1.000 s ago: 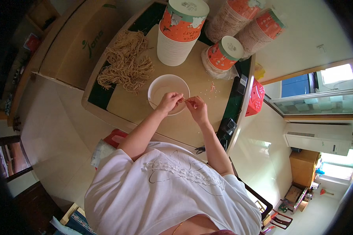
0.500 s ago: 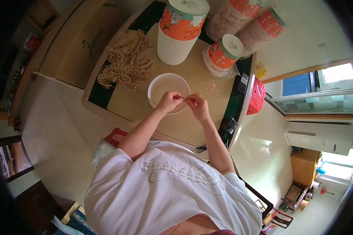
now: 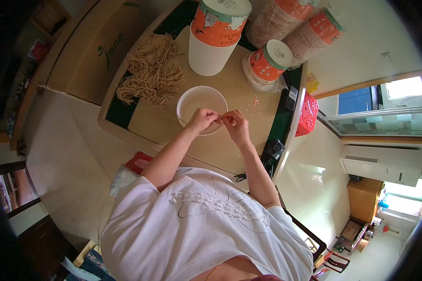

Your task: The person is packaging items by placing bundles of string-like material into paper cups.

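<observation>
A white paper bucket (image 3: pixel 191 99) stands with its open mouth up on the table in front of me. Over its near right rim my left hand (image 3: pixel 204 120) and my right hand (image 3: pixel 236 126) meet, fingertips almost touching. Both are closed in a pinch on what looks like a thin tan string, mostly hidden by the fingers. Part of a thin strand shows by the bucket's left rim. Left of the bucket lies a tangled heap of tan strings (image 3: pixel 152 72). Behind it rises a tall stack of nested buckets (image 3: pixel 213 44), the outermost orange and green.
More nested buckets in clear plastic (image 3: pixel 286 18) stand at the back right, beside a shorter stack (image 3: pixel 266 63). Small pale crumbs (image 3: pixel 255 100) lie on the tan board. Black devices (image 3: pixel 290 97) line the right table edge, near a red basket (image 3: pixel 307 114). A cardboard box (image 3: pixel 91 56) adjoins the left.
My fingers have shifted only slightly, still pinched together over the bucket's rim. The bucket and the stacks stay in place.
</observation>
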Demonstrator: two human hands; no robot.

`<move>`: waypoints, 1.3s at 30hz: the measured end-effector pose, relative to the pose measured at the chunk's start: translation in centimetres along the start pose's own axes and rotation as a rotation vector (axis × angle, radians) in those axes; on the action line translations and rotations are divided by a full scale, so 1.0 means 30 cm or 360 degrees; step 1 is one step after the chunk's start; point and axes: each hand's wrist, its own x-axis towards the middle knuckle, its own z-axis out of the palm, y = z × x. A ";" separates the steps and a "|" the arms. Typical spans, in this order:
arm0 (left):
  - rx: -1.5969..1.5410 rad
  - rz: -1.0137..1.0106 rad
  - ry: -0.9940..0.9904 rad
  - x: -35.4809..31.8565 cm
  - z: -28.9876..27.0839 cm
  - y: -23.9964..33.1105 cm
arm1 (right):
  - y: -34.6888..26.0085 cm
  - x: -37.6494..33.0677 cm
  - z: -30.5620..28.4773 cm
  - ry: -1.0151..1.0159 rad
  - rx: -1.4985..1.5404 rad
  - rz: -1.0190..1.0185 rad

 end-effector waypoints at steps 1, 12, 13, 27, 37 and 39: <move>0.0000 0.0000 0.0000 0.002 -0.001 -0.004 | -0.001 -0.001 0.000 -0.0001 0.0000 0.0000; 0.0251 0.0200 0.0104 0.012 0.002 -0.025 | -0.021 -0.002 0.007 0.0012 -0.0156 -0.0051; 0.0251 0.0199 0.0103 0.013 0.003 -0.026 | -0.021 -0.001 0.006 0.0012 -0.0156 -0.0049; 0.0498 0.0481 0.0323 0.004 0.013 -0.022 | -0.051 -0.008 -0.004 -0.0075 -0.0267 0.0030; -0.0195 0.0317 0.0338 0.003 0.010 -0.003 | -0.010 -0.014 0.000 -0.0083 -0.0289 0.0051; -0.0255 0.0026 0.0297 -0.008 0.001 0.023 | -0.011 -0.016 0.001 -0.0068 -0.0199 0.0044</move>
